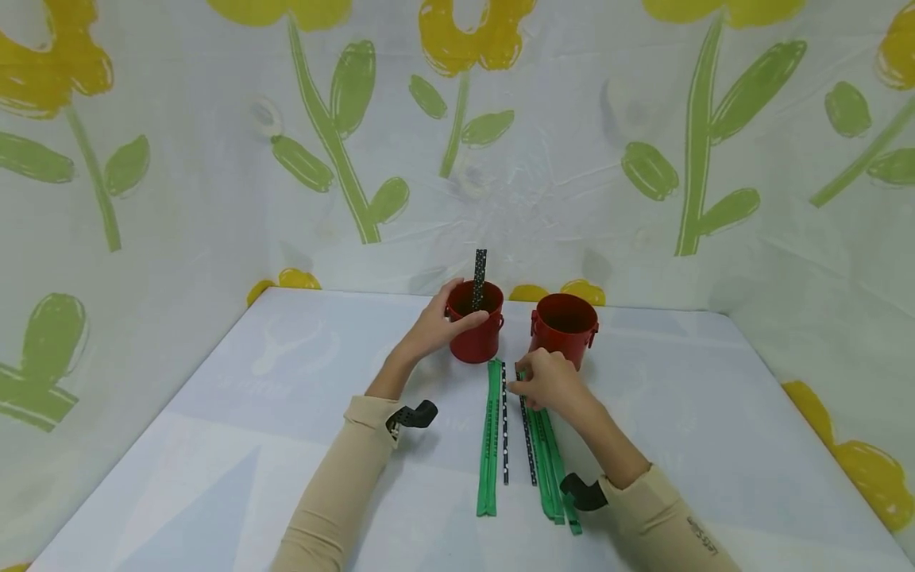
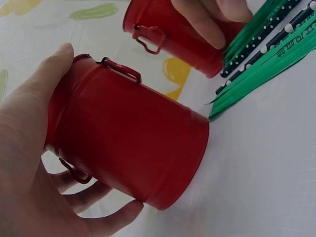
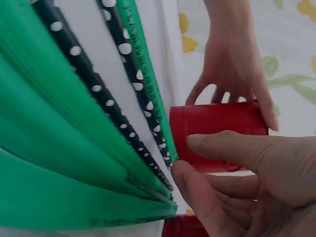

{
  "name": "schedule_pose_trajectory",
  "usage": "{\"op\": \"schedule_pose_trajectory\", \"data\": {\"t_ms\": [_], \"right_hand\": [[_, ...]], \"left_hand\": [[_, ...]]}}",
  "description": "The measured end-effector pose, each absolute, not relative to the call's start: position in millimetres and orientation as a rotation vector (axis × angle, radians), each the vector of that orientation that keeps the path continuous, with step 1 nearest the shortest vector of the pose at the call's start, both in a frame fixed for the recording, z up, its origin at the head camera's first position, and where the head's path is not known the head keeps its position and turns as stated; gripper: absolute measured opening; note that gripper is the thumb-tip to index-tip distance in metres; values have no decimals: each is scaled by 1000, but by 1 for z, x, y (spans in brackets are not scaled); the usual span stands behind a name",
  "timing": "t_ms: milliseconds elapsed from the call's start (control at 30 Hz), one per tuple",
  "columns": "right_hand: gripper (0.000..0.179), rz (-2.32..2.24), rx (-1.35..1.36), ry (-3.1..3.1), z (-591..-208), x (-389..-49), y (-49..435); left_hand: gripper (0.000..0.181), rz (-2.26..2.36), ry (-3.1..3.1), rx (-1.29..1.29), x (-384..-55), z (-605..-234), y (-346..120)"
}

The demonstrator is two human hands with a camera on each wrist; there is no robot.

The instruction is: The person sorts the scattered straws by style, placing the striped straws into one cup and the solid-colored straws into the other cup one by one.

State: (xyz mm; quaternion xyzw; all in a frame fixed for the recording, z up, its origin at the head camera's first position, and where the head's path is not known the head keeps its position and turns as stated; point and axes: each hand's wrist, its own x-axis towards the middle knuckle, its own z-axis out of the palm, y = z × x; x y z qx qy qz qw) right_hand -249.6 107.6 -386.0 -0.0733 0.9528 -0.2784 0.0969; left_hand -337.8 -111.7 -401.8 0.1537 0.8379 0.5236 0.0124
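My left hand (image 1: 438, 324) grips the left red bucket (image 2: 128, 133), fingers and thumb spread around its upper part. Black straws with white dots (image 1: 480, 270) stand upright in that bucket; how many cannot be made out. In front of the right red bucket (image 1: 546, 337), my right hand (image 1: 556, 385) hovers at the far ends of the strips on the table. Its thumb and fingers are bent loosely and apart, with nothing visible between them. Below it lie two dotted black straws (image 1: 505, 445), a green wrapped packet (image 1: 487, 469) to their left and several green packets (image 1: 550, 477) to their right.
A white table (image 1: 286, 477) carries everything. Behind it hangs a pale flower-printed sheet (image 1: 557, 175), which also covers the sides. Both buckets have small side handles and stand near the table's back edge. A black wrist camera (image 1: 418, 414) juts from the left sleeve.
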Motion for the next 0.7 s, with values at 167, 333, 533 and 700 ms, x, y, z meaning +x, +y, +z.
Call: {"op": "schedule_pose_trajectory", "data": {"t_ms": [167,333,533,700], "right_hand": [[45,-780,-184,2815,-391,-248,104],[44,-776,-149,2813,-396,-248,101],[44,-760,-128,2820,-397,-247,100],[46,-760,-109,2821,-395,-243,98]], "left_hand": [[93,1630,2619,452,-337,-402,-112],[92,1625,2625,444,-336,-402,-112],[91,1619,2627,444,-335,-401,-112],[91,1617,2616,442,-336,-400,-110]]}}
